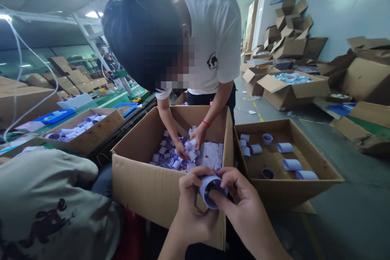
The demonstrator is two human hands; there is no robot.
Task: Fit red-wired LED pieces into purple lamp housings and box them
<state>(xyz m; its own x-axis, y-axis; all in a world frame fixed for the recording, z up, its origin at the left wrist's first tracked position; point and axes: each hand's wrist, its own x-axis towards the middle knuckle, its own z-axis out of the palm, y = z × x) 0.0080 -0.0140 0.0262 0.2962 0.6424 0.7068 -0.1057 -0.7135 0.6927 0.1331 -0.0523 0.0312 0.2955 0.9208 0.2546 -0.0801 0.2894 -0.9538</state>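
Two bare hands, left hand (195, 207) and right hand (240, 199), are clamping a short white plastic cylinder (210, 191) over the near edge of the big brown cardboard box (146, 187)

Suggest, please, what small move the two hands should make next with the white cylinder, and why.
I would probably ease the right thumb slightly deeper into the white cylinder: the thumb is in its open end, and the left hand and the right hand's fingers brace it from outside. The dark interior hides what the thumb touches, so gentle pressure seems wise.
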